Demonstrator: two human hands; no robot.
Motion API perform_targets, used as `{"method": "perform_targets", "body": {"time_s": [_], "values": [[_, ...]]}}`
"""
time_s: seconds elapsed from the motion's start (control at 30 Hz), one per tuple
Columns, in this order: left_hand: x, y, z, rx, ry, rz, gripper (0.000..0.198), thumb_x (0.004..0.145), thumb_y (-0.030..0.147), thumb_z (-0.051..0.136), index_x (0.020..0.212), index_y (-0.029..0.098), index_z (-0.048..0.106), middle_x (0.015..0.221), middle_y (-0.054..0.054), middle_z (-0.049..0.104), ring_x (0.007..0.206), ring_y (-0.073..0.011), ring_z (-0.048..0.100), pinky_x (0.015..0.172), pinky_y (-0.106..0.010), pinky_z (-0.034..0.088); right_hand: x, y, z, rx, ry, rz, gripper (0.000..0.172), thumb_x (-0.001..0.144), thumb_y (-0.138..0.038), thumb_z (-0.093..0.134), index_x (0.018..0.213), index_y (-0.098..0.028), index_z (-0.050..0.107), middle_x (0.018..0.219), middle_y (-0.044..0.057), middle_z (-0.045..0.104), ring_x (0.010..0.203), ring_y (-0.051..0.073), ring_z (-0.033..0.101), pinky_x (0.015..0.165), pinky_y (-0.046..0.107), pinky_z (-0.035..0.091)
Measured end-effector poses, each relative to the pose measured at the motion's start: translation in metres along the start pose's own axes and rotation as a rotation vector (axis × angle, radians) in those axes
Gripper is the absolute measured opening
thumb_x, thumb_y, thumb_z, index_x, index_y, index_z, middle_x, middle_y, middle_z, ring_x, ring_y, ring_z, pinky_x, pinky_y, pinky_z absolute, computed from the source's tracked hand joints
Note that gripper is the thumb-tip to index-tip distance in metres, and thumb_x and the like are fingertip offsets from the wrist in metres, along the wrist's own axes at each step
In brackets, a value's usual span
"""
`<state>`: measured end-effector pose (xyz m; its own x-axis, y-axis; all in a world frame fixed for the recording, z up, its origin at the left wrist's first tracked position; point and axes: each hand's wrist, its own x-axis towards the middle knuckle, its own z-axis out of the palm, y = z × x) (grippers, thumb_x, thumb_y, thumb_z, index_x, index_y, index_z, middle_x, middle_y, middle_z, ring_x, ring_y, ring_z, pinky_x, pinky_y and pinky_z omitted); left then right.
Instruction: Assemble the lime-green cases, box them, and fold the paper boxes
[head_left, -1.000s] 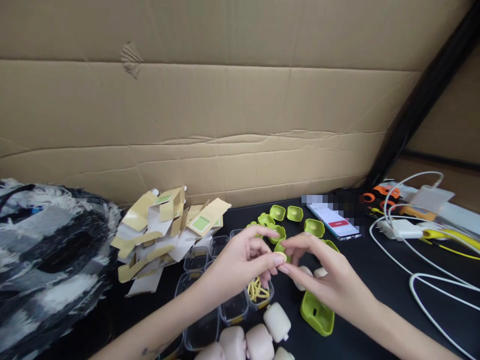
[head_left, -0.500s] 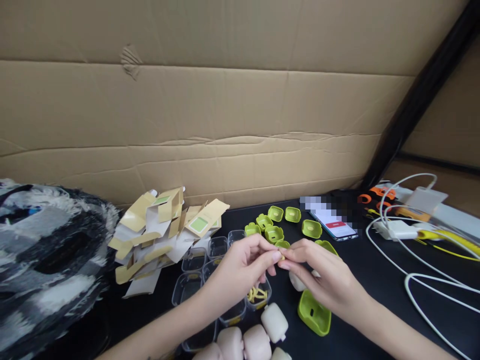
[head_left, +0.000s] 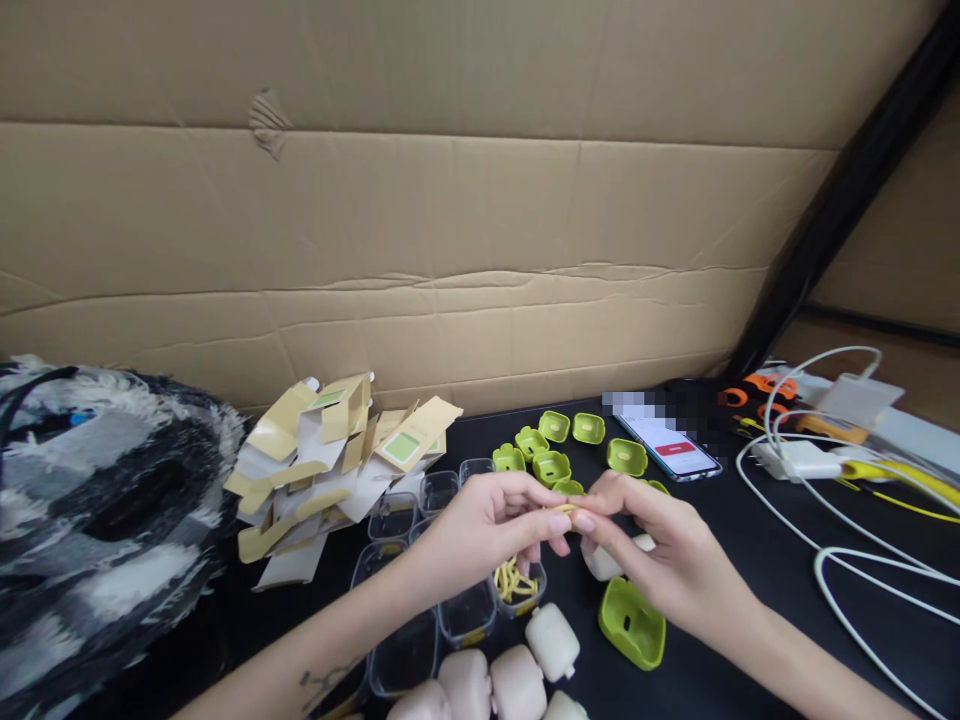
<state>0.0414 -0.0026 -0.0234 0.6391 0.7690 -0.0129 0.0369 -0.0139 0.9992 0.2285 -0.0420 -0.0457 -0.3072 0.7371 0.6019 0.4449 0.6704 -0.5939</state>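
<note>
Fingertips meet in the middle of the view, where my left hand (head_left: 506,525) and my right hand (head_left: 645,535) both pinch a small, thin yellow piece (head_left: 564,508). Its exact shape is mostly hidden by the fingers. Below my left hand, similar yellow pieces (head_left: 514,578) lie in a clear plastic box (head_left: 525,606). An off-white rounded pot (head_left: 602,562) is partly covered by my right hand. Nearer to me sit a green cup with a slot (head_left: 632,622) and several cream and pinkish rounded pots (head_left: 553,640).
Small green cups (head_left: 551,466) stand behind my hands, with a phone (head_left: 671,445) to their right. More clear boxes (head_left: 466,610) are at left, beside a heap of opened cartons (head_left: 300,480). White cables (head_left: 795,460) and a fluffy black-and-white item (head_left: 112,540) flank them. Cardboard (head_left: 450,220) rises behind.
The yellow piece shows more between the fingertips, and my right hand has shifted slightly right. The whole view has shifted a little, so everything sits slightly further right.
</note>
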Motion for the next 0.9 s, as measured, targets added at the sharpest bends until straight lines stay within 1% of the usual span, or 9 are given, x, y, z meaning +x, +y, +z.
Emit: {"method": "perform_targets", "body": {"time_s": [0.1,0.3,0.4,0.53,0.63,0.67,0.77,0.87,0.9], "values": [[0.0,0.0,0.001,-0.03,-0.003,-0.021,0.019,0.074,0.033,0.07,0.077,0.014,0.068,0.064,0.001,0.067,0.046,-0.0064,0.052,0.048,-0.02,0.045,0.001,-0.002,-0.001,0.049,-0.007,0.052,0.015,0.093,-0.017,0.052,0.08,-0.021,0.058,0.068,-0.002,0.06,0.06,0.01,0.059,0.056,0.021,0.048],[0.002,-0.003,-0.003,-0.033,0.017,-0.02,0.022,0.072,0.033,0.075,0.08,0.013,0.072,0.069,-0.003,0.073,0.068,-0.0149,0.069,0.07,-0.028,0.055,0.001,-0.004,0.0,0.106,-0.006,0.116,0.017,0.094,-0.023,0.053,0.077,-0.021,0.059,0.065,-0.002,0.06,0.058,0.011,0.059,0.054,0.022,0.049],[0.002,-0.005,-0.005,-0.024,0.004,0.001,0.025,0.073,0.035,0.074,0.083,0.012,0.074,0.071,-0.006,0.074,0.067,-0.0169,0.07,0.068,-0.03,0.057,0.001,-0.003,0.001,0.105,0.013,0.112,0.016,0.092,-0.024,0.054,0.078,-0.021,0.06,0.067,-0.001,0.061,0.059,0.012,0.06,0.055,0.024,0.049],[0.003,-0.005,-0.004,0.033,0.033,0.063,0.018,0.076,0.03,0.07,0.082,0.014,0.075,0.07,-0.004,0.074,0.059,-0.0127,0.066,0.064,-0.026,0.055,0.005,-0.003,0.0,0.087,0.014,0.107,0.015,0.091,-0.024,0.057,0.078,-0.022,0.062,0.068,-0.001,0.064,0.061,0.013,0.061,0.058,0.024,0.051],[0.003,-0.003,-0.004,0.079,0.06,0.101,0.015,0.078,0.027,0.068,0.083,0.015,0.075,0.067,-0.003,0.072,0.058,-0.0121,0.064,0.063,-0.025,0.054,0.008,-0.007,-0.008,0.07,-0.002,0.13,0.006,0.09,-0.025,0.058,0.092,-0.024,0.064,0.074,0.0,0.067,0.068,0.014,0.064,0.062,0.024,0.053],[0.002,-0.002,-0.004,0.093,0.069,0.111,0.015,0.078,0.027,0.067,0.084,0.015,0.075,0.067,-0.003,0.072,0.059,-0.0123,0.064,0.063,-0.025,0.054,0.007,-0.009,-0.013,0.054,-0.001,0.146,0.012,0.09,-0.027,0.058,0.1,-0.025,0.063,0.078,0.0,0.067,0.071,0.015,0.066,0.064,0.024,0.054],[0.0,0.001,-0.007,0.141,0.099,0.142,0.017,0.079,0.027,0.066,0.087,0.015,0.075,0.07,-0.003,0.073,0.061,-0.0131,0.065,0.064,-0.025,0.053,-0.007,-0.011,-0.028,-0.07,0.006,0.202,0.023,0.089,-0.033,0.058,0.112,-0.028,0.056,0.089,0.001,0.068,0.079,0.016,0.068,0.069,0.025,0.057],[-0.004,0.007,-0.01,0.205,0.124,0.18,0.015,0.081,0.027,0.067,0.086,0.016,0.076,0.073,-0.003,0.074,0.065,-0.014,0.065,0.064,-0.024,0.052,-0.038,-0.006,-0.034,-0.288,-0.057,0.24,0.013,0.086,-0.035,0.062,0.094,-0.027,0.058,0.079,-0.001,0.067,0.07,0.016,0.068,0.062,0.022,0.057],[-0.006,0.009,-0.01,0.234,0.133,0.2,0.013,0.081,0.026,0.067,0.084,0.016,0.076,0.074,-0.003,0.074,0.066,-0.0143,0.065,0.063,-0.023,0.051,-0.05,-0.003,-0.033,-0.369,-0.059,0.238,0.015,0.082,-0.036,0.066,0.091,-0.026,0.058,0.075,-0.001,0.067,0.065,0.016,0.068,0.058,0.022,0.057]]}}
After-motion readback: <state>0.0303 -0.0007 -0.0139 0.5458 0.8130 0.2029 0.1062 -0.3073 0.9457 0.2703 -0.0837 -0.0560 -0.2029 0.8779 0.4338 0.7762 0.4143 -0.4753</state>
